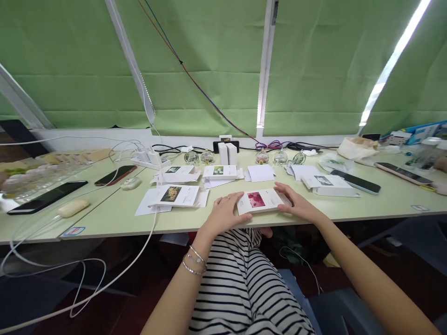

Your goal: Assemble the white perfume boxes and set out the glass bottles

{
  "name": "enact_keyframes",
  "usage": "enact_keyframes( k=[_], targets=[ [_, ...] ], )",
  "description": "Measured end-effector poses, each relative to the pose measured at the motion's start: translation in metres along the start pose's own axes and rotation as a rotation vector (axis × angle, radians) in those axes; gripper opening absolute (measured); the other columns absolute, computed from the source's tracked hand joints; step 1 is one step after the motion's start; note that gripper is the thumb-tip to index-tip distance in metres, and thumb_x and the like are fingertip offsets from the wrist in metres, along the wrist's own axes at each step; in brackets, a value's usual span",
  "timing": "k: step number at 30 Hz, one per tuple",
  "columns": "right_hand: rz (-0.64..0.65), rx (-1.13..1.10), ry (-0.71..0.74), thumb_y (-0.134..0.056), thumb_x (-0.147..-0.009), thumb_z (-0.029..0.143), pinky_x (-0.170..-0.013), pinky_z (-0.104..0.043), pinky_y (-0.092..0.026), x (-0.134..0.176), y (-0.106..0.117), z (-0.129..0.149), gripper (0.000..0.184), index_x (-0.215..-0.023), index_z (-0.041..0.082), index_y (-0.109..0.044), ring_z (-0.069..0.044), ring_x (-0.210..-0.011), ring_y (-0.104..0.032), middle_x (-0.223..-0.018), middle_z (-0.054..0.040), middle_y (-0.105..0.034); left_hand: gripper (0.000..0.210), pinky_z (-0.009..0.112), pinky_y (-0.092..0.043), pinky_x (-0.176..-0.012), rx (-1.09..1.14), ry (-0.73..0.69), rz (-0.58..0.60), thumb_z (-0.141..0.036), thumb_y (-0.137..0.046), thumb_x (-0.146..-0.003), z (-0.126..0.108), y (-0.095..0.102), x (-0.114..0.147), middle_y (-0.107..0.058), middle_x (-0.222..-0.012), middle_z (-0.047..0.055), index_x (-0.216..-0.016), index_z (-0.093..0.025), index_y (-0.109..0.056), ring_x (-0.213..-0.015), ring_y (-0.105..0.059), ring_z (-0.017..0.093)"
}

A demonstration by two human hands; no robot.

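Between my two hands, at the table's front edge, is a flat white box (270, 199) with a pink-red picture on its face. My left hand (223, 213) grips its left end, thumb along the near side. At the right end, the fingers and thumb of my right hand (296, 203) close around it. Left of my left hand lies a white box with a yellow flower picture (179, 195) on top of white paper. Behind are white boxes with white flower pictures (220, 172) and a folded white sheet (261, 173).
Round glass bottles (280, 158) and two upright white boxes (226, 153) stand at the back. Phones (356, 181) lie left and right. A white cable (146, 244) hangs over the front edge at left. Clear bottles (38, 179) crowd the far left.
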State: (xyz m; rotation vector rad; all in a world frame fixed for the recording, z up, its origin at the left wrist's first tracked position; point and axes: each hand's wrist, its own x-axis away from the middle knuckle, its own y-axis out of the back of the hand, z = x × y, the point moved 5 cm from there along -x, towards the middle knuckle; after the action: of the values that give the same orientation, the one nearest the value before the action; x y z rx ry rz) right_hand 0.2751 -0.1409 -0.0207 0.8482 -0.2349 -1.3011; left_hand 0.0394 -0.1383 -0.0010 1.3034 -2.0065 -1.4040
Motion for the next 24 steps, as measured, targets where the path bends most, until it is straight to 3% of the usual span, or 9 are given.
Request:
enact_keyframes(
  k=[5, 12, 19, 24],
  targets=[
    [0.086, -0.146, -0.003, -0.059, -0.076, 0.048, -0.106, -0.046, -0.030, 0.000, 0.001, -0.003, 0.075, -0.138, 0.027, -0.024, -0.025, -0.129, -0.036, -0.139, -0.0112, -0.039, 0.077, 0.041, -0.027, -0.105, 0.106, 0.044, 0.038, -0.063, -0.049, -0.074, 0.008, 0.003, -0.013, -0.037, -0.141, 0.009, -0.136, -0.021, -0.031, -0.127, -0.036, 0.028],
    [0.151, -0.187, 0.077, -0.059, -0.076, 0.037, -0.106, -0.046, -0.028, 0.000, 0.001, 0.007, 0.071, -0.138, 0.027, -0.025, -0.025, -0.131, -0.033, -0.141, -0.0095, -0.036, 0.080, 0.037, -0.032, -0.104, 0.134, -0.011, 0.020, -0.057, -0.059, -0.070, 0.008, 0.002, -0.007, -0.037, -0.141, 0.007, -0.136, -0.022, -0.032, -0.127, -0.037, 0.026],
    [0.043, -0.054, 0.018, -0.054, -0.077, 0.028, -0.101, -0.045, -0.035, -0.001, 0.002, 0.005, 0.061, -0.135, 0.027, -0.032, -0.022, -0.119, -0.046, -0.126, -0.0067, -0.051, 0.077, 0.037, -0.033, -0.104, 0.194, -0.003, 0.036, -0.053, -0.062, -0.068, 0.005, 0.005, -0.006, -0.039, -0.139, 0.006, -0.134, -0.022, -0.036, -0.124, -0.041, 0.026],
    [0.001, 0.047, -0.048, -0.056, -0.076, 0.034, -0.098, -0.045, -0.036, -0.003, 0.002, 0.004, 0.060, -0.132, 0.024, -0.037, -0.024, -0.116, -0.044, -0.126, -0.0087, -0.050, 0.078, 0.034, -0.036, -0.102, 0.200, -0.003, 0.021, -0.051, -0.063, -0.068, 0.005, 0.006, -0.006, -0.039, -0.140, 0.006, -0.134, -0.021, -0.034, -0.123, -0.042, 0.024]
  ],
)
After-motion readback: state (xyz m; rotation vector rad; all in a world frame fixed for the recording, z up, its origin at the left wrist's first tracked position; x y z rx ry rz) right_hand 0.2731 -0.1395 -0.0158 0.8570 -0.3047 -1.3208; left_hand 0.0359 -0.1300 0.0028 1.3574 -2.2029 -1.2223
